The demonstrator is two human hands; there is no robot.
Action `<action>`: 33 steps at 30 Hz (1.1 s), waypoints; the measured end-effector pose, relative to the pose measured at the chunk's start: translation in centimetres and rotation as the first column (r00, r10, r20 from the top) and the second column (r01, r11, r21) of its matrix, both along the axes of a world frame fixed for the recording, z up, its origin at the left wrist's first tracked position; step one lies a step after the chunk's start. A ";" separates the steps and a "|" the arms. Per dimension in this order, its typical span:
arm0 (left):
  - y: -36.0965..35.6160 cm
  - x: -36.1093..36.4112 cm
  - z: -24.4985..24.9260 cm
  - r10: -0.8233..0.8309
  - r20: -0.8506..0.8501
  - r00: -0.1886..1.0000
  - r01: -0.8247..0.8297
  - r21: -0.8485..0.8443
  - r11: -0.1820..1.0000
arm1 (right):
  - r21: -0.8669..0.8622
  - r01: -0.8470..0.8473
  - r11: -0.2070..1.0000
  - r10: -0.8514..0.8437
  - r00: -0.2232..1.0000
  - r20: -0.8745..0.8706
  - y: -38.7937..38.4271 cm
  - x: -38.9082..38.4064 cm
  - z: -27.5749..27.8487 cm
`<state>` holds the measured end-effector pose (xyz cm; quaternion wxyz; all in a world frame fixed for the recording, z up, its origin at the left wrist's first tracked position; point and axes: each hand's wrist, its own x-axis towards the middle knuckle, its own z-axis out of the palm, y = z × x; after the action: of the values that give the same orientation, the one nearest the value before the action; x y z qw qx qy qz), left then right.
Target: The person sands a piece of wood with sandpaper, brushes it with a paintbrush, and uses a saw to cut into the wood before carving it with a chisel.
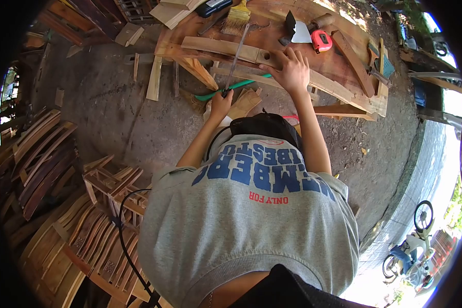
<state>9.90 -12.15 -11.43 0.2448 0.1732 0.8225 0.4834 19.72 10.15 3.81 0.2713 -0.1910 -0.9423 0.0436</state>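
My left hand [221, 104] is closed around the dark handle of a long, thin metal tool [237, 54]. Its narrow blade points away from me and crosses a slightly curved wooden piece [210, 46] at the table's near edge. A dark hole shows near the right part of that piece. Over its right end, my right hand [291, 71] grips the wood, fingers bent over the top and thumb toward the hole. Beyond the blade's tip lies a wide paintbrush [237, 19] with yellowish bristles.
On the wooden worktable [272, 33] lie a red tape measure [321, 41], a curved brown board [353, 64] and a black-and-white sheet [298, 28]. A green stick [241, 83] shows below the table. Stacked chair parts [95, 231] fill the left; a motorcycle [413, 251] stands far right.
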 end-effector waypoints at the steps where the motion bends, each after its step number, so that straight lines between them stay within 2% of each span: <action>1: 0.1 0.1 0.5 0.003 0.000 1.000 -0.003 0.001 1.000 | -0.007 0.002 1.000 -0.002 1.000 0.004 0.0 0.0 0.0; 6: 0.1 0.1 1.8 0.031 -0.105 0.994 -0.037 -0.058 0.998 | -0.006 0.021 1.000 -0.021 0.999 0.037 -0.1 -0.1 0.3; 10: 0.6 0.6 3.4 0.032 -0.111 0.993 -0.044 -0.104 0.994 | -0.007 0.035 0.999 -0.035 0.999 0.037 -0.1 -0.2 0.2; 12: 1.0 0.2 3.8 -0.030 -0.136 0.990 0.016 -0.099 0.995 | 0.010 0.011 1.000 -0.011 1.000 0.027 -0.1 -0.1 -0.1; 18: 4.4 -1.4 7.3 0.023 -0.225 0.974 -0.023 0.000 1.000 | 0.003 -0.026 1.000 0.026 0.999 0.045 -1.2 0.0 0.0; 23: 0.8 -0.1 0.6 0.023 -0.274 0.961 -0.020 0.012 1.000 | 0.010 -0.022 1.000 0.022 0.999 0.042 -1.2 -0.1 0.2; 26: -1.8 -0.2 -5.3 0.056 -0.132 0.990 -0.056 0.006 0.998 | 0.019 -0.045 0.999 0.044 0.999 0.014 -1.0 0.0 -0.1; 27: -1.3 -0.4 -4.0 0.056 -0.135 0.989 -0.055 0.008 0.998 | 0.008 -0.052 0.999 0.052 0.999 0.010 -1.0 0.0 -0.1; 29: 0.6 -0.3 1.6 0.046 -0.283 0.958 -0.042 0.023 0.999 | -0.006 -0.061 0.998 0.061 0.998 0.009 -1.1 0.1 0.0; 31: 3.2 -1.1 5.8 0.041 -0.255 0.966 -0.041 0.006 0.999 | -0.013 -0.046 0.999 0.046 0.997 0.068 -1.4 0.1 0.3; 33: 3.5 -1.4 6.4 0.036 -0.227 0.973 -0.038 -0.007 0.999 | -0.018 -0.054 0.998 0.055 0.996 0.074 -1.5 0.1 0.5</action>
<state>8.51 -8.62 -5.03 0.1415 0.2103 0.8508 0.4604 19.86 8.69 4.34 0.2332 -0.1690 -0.9562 0.0514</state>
